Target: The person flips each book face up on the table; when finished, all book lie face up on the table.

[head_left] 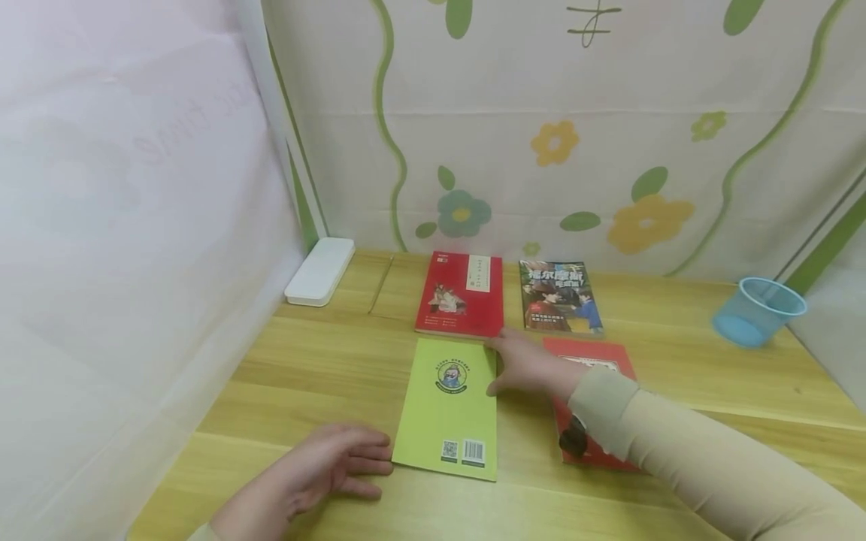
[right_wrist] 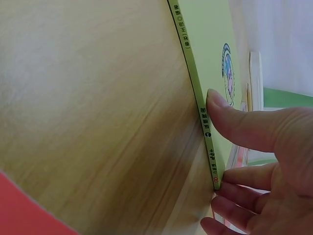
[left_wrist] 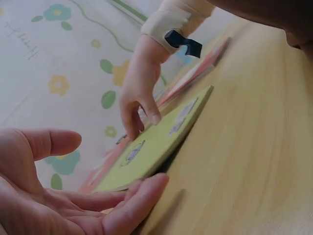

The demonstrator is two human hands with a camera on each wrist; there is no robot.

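Note:
A yellow-green book [head_left: 449, 413] lies back cover up on the wooden table, with a cartoon badge, QR code and barcode. At its lower left edge is my left hand [head_left: 331, 466], fingers extended and thumb held apart from the cover in the left wrist view. My right hand [head_left: 531, 364] is at the upper right corner. In the right wrist view its thumb [right_wrist: 230, 115] touches the cover beside the spine, and the fingers extend past the corner. Just beyond the top edge lies a red book [head_left: 463, 300]. Another red book [head_left: 595, 421] lies partly hidden under my right forearm.
A comic-style book [head_left: 560, 297] lies at the back, right of the red one. A white case [head_left: 321, 272] stands at the back left. On the right is a translucent blue cup [head_left: 758, 312]. Flowered fabric [head_left: 494, 135] hangs behind the table.

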